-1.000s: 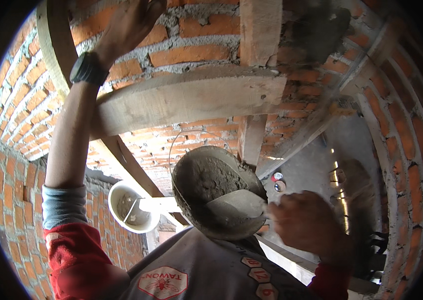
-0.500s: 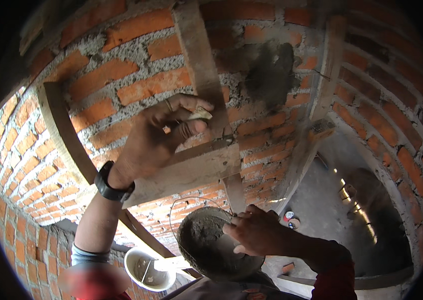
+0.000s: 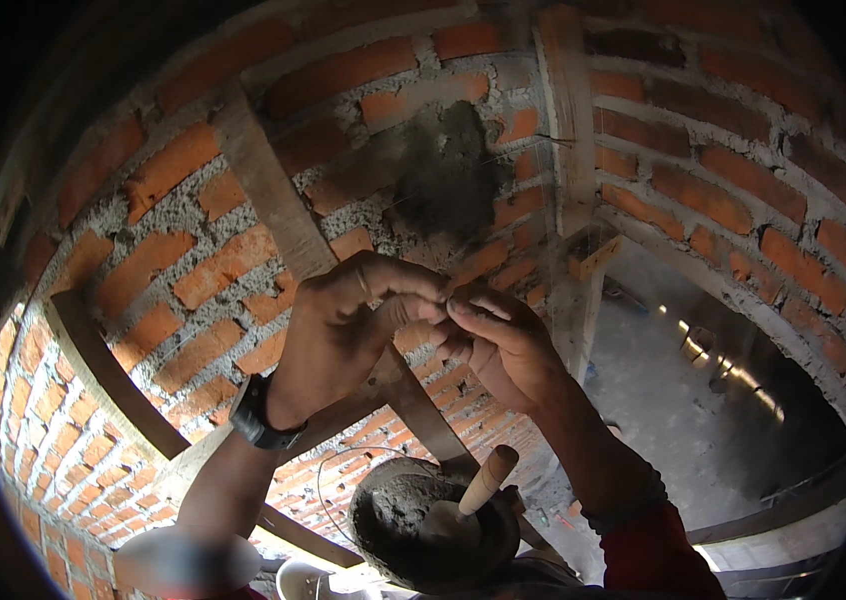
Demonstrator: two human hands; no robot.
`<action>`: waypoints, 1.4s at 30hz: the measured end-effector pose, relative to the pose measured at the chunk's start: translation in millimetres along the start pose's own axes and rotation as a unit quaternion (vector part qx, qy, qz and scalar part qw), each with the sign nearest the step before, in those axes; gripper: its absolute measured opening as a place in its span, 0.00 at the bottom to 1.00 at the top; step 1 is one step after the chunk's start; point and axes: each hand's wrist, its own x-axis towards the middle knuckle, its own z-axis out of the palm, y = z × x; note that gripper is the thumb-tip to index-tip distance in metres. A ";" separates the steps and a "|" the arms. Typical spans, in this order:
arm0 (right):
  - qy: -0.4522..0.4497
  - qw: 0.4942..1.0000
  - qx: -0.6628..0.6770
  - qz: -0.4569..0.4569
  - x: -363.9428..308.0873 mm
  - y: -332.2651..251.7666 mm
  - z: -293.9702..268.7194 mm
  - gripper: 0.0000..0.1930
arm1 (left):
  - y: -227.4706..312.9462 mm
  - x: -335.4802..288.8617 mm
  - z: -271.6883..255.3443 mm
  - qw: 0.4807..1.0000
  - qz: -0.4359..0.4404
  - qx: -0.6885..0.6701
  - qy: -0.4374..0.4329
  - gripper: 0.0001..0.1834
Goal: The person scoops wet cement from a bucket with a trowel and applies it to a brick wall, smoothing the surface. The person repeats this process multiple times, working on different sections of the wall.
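Note:
My left hand [image 3: 338,335], with a dark watch on its wrist, and my right hand [image 3: 508,350] meet fingertip to fingertip in front of the brick wall [image 3: 228,265]. Both are closed in a pinch. Whatever sits between the fingers is hidden or too small to name. Below them is a bucket [image 3: 383,555] of grey mortar [image 3: 393,500]. A trowel [image 3: 488,480] rests in it, its wooden handle sticking up and its blade partly in the mortar. Neither hand touches the bucket.
A wooden plank [image 3: 268,190] slants along the wall behind my hands. Wet mortar [image 3: 448,175] darkens a patch of brick. An upright timber [image 3: 568,120] stands at the corner. A white bucket [image 3: 298,580] is at the lower edge, and a grey floor [image 3: 633,350] lies far below right.
My right hand has left the mortar bucket and risen to my left fingers; the trowel now stands in the mortar. The small pale piece in my left hand no longer shows. The view has shifted right.

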 end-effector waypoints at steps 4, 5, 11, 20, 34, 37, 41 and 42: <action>-0.031 0.997 0.042 -0.054 4.3 2.2 -14.4 0.07 | -8.0 9.4 -1.9 0.990 0.106 0.088 -0.034 0.13; -0.053 0.995 0.070 -0.044 6.6 1.7 -17.2 0.07 | -9.6 11.7 -2.5 0.982 0.139 0.117 -0.047 0.14; -0.110 0.984 0.024 -0.138 31.0 5.7 -37.7 0.10 | -13.4 22.2 0.5 0.978 0.085 0.151 -0.120 0.15; 0.111 0.948 -0.043 -0.294 72.1 23.5 -53.6 0.15 | -17.3 56.1 14.2 0.967 -0.124 0.220 -0.037 0.12; 0.186 0.838 -0.314 -0.405 106.6 37.5 -57.5 0.28 | -57.9 96.8 -0.2 0.893 -0.082 0.425 -0.126 0.12; 0.189 0.841 -0.321 -0.392 112.2 38.5 -57.9 0.28 | -61.7 99.4 -0.5 0.900 -0.154 0.397 -0.094 0.12; 0.208 0.829 -0.326 -0.404 122.4 43.4 -61.3 0.28 | -68.2 105.1 -1.2 0.897 -0.150 0.406 -0.091 0.11; 0.203 0.816 -0.329 -0.429 125.4 44.4 -62.9 0.28 | -70.1 106.6 -2.1 0.897 -0.148 0.405 -0.092 0.11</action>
